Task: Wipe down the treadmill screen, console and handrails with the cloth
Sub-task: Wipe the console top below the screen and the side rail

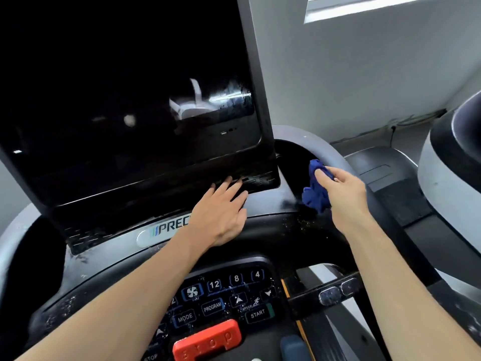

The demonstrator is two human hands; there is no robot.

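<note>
Blue cloth [316, 190] pinched in right hand [343, 194] (left hand [221, 217] flat on console [273, 225]).

The cloth [316, 187] hangs right of the screen [125, 100], above the console [273, 230].

A dark blue cloth [316, 190] beside a glossy black screen [125, 100]. The console [273, 230] is black with a silver-grey rim. Its keypad [223, 298] has white lettering outlined in blue, and below sits a bright red stop button [208, 341]. The wall [364, 74] is white.
</note>
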